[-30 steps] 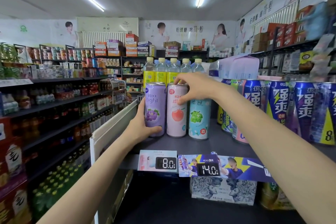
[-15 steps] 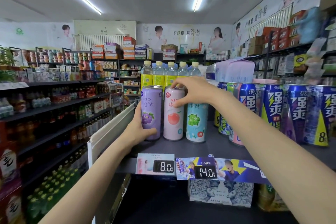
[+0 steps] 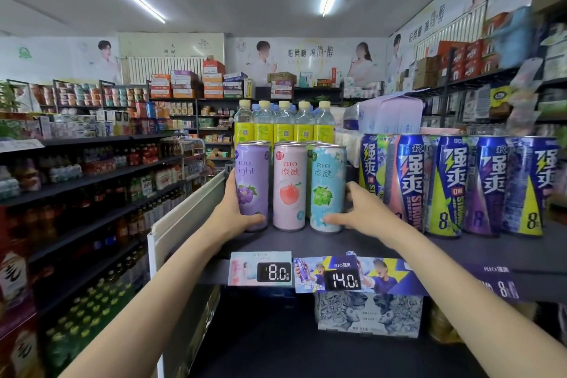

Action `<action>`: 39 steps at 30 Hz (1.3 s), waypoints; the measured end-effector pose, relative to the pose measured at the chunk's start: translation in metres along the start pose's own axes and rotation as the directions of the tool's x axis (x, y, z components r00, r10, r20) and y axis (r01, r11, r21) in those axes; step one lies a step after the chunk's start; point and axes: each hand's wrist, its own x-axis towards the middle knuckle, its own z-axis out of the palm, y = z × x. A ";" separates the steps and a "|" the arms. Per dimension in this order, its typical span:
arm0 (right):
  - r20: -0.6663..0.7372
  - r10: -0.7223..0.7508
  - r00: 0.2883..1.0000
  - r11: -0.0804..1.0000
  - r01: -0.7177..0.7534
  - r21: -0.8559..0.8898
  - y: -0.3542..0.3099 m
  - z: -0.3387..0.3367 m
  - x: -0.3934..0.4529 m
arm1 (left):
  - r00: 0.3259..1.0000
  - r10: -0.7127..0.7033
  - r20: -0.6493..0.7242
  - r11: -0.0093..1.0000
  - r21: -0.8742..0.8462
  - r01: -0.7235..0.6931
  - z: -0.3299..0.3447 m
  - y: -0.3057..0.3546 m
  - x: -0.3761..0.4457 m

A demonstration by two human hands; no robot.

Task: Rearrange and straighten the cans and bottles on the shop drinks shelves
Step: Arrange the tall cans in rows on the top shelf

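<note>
1. three slim rio cans stand upright in a row at the left end of the dark shelf (image 3: 306,242), sides touching or nearly so: a purple grape can (image 3: 252,181), a pink peach can (image 3: 289,186) in the middle, and a pale blue green-grape can (image 3: 327,187) on the right.
2. the left hand (image 3: 234,212) grips the purple grape can low down – thumb across the front near its base, fingers curled round the far left side.
3. the right hand (image 3: 360,212) holds the pale blue green-grape can near its base – thumb lying along the front bottom edge, fingers wrapped round the right side.
4. more cans of the same kind stand behind the front three; only their tops show.
5. further back, a row of clear bottles (image 3: 283,126) with yellow labels and pale caps stands upright.
6. to the right on the same shelf, well apart from the slim cans, stands a row of taller blue strong cans (image 3: 445,187).
7. two price tags hang on the shelf's front edge: 8.0 (image 3: 276,271) under the slim cans, 14.0 (image 3: 343,279) beside it.
</note>
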 end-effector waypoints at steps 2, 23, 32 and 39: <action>0.008 0.002 1.000 1.000 -0.002 0.023 -0.002 0.001 0.000 | 1.000 0.001 0.003 1.000 -0.007 0.000 0.000 0.001 -0.001; 0.001 0.013 1.000 0.998 -0.013 0.059 -0.013 0.009 -0.003 | 1.000 -0.010 0.004 1.000 -0.015 0.010 0.000 0.003 -0.005; 0.116 0.052 0.992 0.968 -0.079 0.237 -0.012 0.005 -0.003 | 0.998 -0.062 -0.004 0.998 0.004 0.062 -0.001 0.010 -0.010; 0.078 0.051 0.996 0.960 -0.071 0.272 -0.011 0.006 -0.004 | 0.899 0.246 -0.362 0.919 0.383 -0.097 0.025 0.041 -0.038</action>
